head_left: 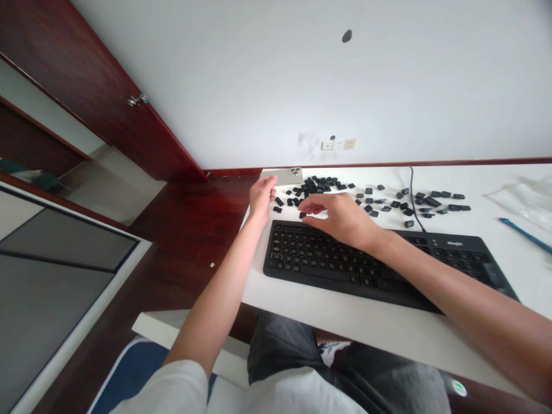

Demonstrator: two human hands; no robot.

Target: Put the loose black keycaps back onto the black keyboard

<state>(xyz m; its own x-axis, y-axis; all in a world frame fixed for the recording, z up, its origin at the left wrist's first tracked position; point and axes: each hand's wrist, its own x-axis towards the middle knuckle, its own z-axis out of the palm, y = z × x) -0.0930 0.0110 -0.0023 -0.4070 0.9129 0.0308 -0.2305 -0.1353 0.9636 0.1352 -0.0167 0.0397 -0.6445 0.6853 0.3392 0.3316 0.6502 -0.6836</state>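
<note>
A black keyboard (323, 273) lies on the white table, its key area showing rows of small squares. Behind it are many loose black keycaps (321, 185), piled densely at the left and scattered to the right. My right hand (345, 218) hovers over the keyboard's back edge, thumb and fingers parted around a single keycap (303, 215); whether they touch it is unclear. At the table's left edge, my left hand (262, 198) has its fingers curled together beside a phone (284, 176). Anything inside that curl is hidden.
A dark cable (411, 195) runs from the keyboard toward the wall. On the right lie a blue stick-like tool (526, 234) and a crumpled clear plastic bag (528, 201). The wall with a socket panel (339, 145) stands behind the table (345, 325).
</note>
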